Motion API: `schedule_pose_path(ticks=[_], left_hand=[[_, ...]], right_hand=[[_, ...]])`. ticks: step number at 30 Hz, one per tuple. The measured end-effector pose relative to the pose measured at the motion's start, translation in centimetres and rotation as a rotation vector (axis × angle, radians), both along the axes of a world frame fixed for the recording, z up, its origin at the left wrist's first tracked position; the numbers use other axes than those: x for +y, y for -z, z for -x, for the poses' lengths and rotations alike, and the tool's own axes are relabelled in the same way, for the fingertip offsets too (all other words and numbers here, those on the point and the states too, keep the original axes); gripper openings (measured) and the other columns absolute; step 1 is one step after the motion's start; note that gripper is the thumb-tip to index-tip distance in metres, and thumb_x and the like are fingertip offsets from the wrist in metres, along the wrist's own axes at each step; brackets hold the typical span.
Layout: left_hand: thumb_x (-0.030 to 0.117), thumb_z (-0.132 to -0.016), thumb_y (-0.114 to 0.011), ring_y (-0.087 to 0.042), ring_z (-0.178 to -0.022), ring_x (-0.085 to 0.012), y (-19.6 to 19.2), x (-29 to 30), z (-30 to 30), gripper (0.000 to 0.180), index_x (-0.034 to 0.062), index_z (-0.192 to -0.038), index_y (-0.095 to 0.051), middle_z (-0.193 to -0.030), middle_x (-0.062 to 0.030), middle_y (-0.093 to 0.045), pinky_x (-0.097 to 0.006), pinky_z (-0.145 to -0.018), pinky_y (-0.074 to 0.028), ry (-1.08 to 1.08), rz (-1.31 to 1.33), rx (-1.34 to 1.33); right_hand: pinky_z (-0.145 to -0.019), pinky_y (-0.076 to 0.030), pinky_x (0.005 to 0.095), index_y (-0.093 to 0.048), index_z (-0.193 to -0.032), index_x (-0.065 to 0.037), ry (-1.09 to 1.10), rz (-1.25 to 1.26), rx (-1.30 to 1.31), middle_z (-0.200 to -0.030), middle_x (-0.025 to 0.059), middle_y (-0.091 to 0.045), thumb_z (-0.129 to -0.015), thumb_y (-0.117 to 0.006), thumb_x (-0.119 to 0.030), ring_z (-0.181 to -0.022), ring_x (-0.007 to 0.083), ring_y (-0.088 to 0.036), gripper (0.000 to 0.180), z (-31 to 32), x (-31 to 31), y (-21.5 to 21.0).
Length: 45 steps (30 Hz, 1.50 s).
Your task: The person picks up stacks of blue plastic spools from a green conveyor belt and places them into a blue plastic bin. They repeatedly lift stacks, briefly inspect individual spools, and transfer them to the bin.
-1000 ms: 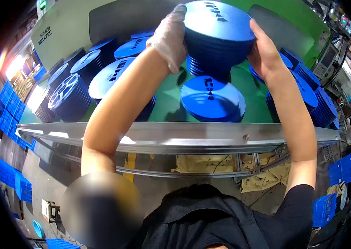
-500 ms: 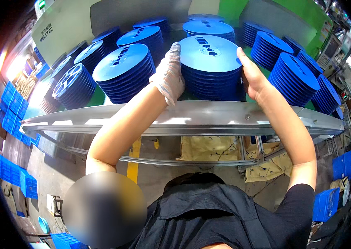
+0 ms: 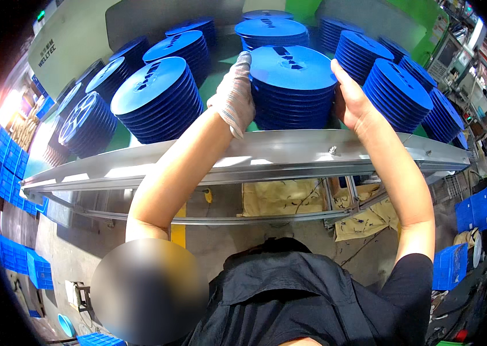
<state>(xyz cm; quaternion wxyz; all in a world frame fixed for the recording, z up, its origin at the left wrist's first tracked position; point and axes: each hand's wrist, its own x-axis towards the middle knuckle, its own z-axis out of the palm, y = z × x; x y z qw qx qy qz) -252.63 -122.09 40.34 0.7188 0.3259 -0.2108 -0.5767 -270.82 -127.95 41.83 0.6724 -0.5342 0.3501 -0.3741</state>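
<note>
**Stack set down on green table**

Where the stack (image 3: 293, 86) was held up a second ago, it now sits low behind the metal rail (image 3: 289, 155), among other stacks. Gloved left hand (image 3: 233, 95) and bare right hand (image 3: 352, 99) clasp its sides. Discs round, ribbed, glossy blue plastic.

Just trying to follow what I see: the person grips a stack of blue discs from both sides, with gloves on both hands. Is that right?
Not quite. The head view shows only the left hand wearing a light glove; the right hand is bare. The rest holds: both hands press against opposite sides of the stack of blue discs, which sits near the metal edge of the table.
</note>
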Motion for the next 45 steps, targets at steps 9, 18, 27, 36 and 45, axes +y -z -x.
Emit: schedule_pose_path(ticks=[9,18,27,36,45], left_hand=[[0.047,-0.088,-0.055,-0.047,-0.122,-0.0261,0.7,-0.2,-0.1,0.068,0.0005,-0.134,-0.037,-0.135,-0.0161,-0.045,-0.035,-0.107,-0.033,-0.141,-0.192,-0.026],[0.059,-0.080,-0.058,-0.032,-0.132,-0.0301,2.4,-0.6,-0.7,0.087,0.0038,-0.140,-0.030,-0.144,-0.0153,-0.033,-0.044,-0.110,-0.021,-0.323,-0.215,-0.174],[0.046,-0.093,-0.041,-0.039,-0.125,-0.0314,2.2,-0.3,-0.9,0.064,0.0008,-0.137,-0.034,-0.137,-0.0203,-0.040,-0.035,-0.105,-0.028,-0.461,0.086,-0.620],[0.047,-0.091,-0.041,-0.040,-0.123,-0.0385,2.9,-0.6,-1.4,0.063,-0.0008,-0.133,-0.038,-0.133,-0.0250,-0.042,-0.039,-0.104,-0.031,-0.612,0.083,-0.825],[0.051,-0.091,-0.041,-0.043,-0.120,-0.0403,3.2,-0.4,-0.3,0.064,0.0002,-0.129,-0.042,-0.128,-0.0256,-0.047,-0.040,-0.103,-0.032,-0.671,0.158,-0.944]], right_hand=[[-0.110,-0.017,0.0439,-0.019,-0.144,-0.006,0.023,0.074,0.162,-0.150,0.0146,-0.019,-0.087,-0.036,-0.066,-0.138,0.0270,-0.018,0.084,0.9,-2.3,1.8],[-0.101,-0.037,0.0363,-0.048,-0.129,-0.008,0.130,1.422,0.765,-0.129,0.0175,-0.049,-0.088,-0.056,-0.039,-0.120,0.0300,-0.047,0.053,-3.3,-10.0,-4.2],[-0.084,-0.048,0.0393,-0.060,-0.116,-0.012,-0.230,1.626,1.285,-0.104,0.0172,-0.064,-0.076,-0.067,-0.014,-0.097,0.0330,-0.060,0.040,-7.7,-12.3,-7.3],[-0.071,-0.051,0.0416,-0.061,-0.111,-0.017,0.645,1.867,0.967,-0.095,0.0137,-0.066,-0.088,-0.051,-0.027,-0.085,0.0324,-0.064,0.027,-1.9,-10.0,-10.4],[-0.085,-0.051,0.0394,-0.058,-0.106,0.000,0.624,0.796,-0.412,-0.106,0.0156,-0.061,-0.093,-0.052,-0.015,-0.099,0.0248,-0.059,0.021,26.2,1.1,-2.1]])
